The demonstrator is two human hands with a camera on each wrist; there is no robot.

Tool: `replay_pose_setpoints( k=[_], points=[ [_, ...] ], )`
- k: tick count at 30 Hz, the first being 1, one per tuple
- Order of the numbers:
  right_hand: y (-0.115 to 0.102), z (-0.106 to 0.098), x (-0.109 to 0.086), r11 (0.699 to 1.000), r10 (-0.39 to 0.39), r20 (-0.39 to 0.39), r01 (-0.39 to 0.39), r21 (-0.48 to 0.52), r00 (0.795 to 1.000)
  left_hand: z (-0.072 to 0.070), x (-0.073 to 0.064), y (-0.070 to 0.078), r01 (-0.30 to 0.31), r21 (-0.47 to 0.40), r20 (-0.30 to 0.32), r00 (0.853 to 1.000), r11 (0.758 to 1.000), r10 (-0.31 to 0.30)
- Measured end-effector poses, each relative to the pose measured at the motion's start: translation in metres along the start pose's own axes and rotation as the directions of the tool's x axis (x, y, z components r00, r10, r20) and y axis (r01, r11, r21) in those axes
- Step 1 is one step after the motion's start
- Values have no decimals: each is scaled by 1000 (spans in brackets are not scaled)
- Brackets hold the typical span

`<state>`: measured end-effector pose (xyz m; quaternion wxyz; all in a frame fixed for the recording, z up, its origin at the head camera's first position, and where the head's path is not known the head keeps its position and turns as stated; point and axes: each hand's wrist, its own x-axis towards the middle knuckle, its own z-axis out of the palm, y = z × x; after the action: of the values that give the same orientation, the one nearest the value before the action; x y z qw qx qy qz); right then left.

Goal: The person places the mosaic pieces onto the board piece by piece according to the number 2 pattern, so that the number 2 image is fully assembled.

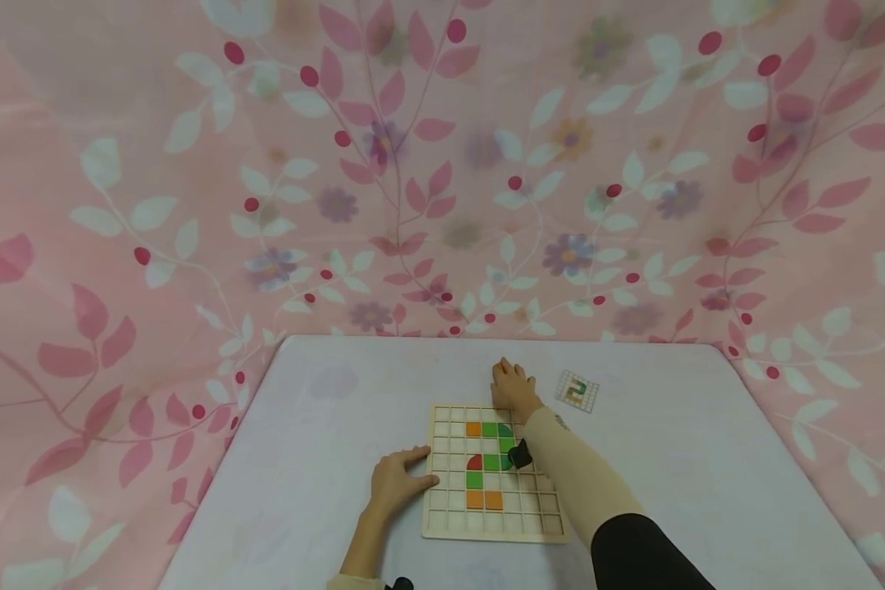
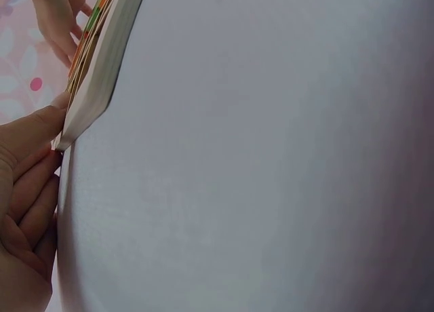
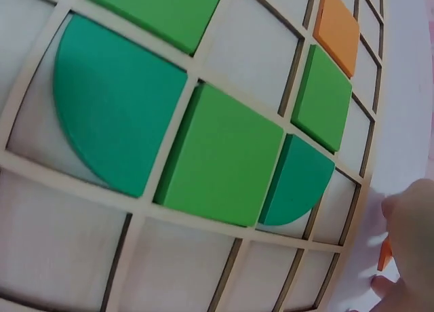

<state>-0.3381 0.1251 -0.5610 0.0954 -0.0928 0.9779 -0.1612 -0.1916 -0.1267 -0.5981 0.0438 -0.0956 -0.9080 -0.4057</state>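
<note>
A wooden grid board (image 1: 451, 524) lies on the table with square and quarter-round tiles in some cells. My left hand (image 1: 398, 482) grips its left edge; in the left wrist view the thumb (image 2: 37, 130) lies against the board's edge, with the other fingers below. Beyond the far right part of the board, my right hand (image 1: 513, 387) is low over the table. An orange tile (image 3: 385, 255) shows between its thumb and fingers in the right wrist view, its shape mostly hidden. Bright green squares (image 3: 220, 156), dark green quarter-rounds (image 3: 119, 105) and a red quarter-round (image 1: 474, 463) sit in the grid.
A small card (image 1: 578, 391) with a coloured grid pattern lies right of the right hand. The white table (image 1: 324, 410) meets a pink floral cloth (image 1: 442, 205) behind it. My right forearm (image 1: 586, 471) crosses over the board's right side.
</note>
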Motion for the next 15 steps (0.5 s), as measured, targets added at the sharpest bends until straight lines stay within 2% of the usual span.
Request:
replay_pose_setpoints(
  k=[3, 8, 11, 15],
  points=[
    [6, 2, 0, 999, -18, -5, 18, -45, 1000, 1, -1, 0, 10, -8, 2, 1000, 1000, -10],
    [15, 6, 1, 993, -59, -117, 47, -110, 991, 2, -1, -1, 6, -9, 11, 1000, 1000, -6],
    [19, 7, 0, 999, -32, -184, 29, -22, 982, 2, 0, -1, -4, -4, 4, 1000, 1000, 4],
    [23, 8, -3, 991, 18, -200, 9, 134, 980, 2, 1, -2, -4, -2, -2, 1000, 1000, 4]
  ],
)
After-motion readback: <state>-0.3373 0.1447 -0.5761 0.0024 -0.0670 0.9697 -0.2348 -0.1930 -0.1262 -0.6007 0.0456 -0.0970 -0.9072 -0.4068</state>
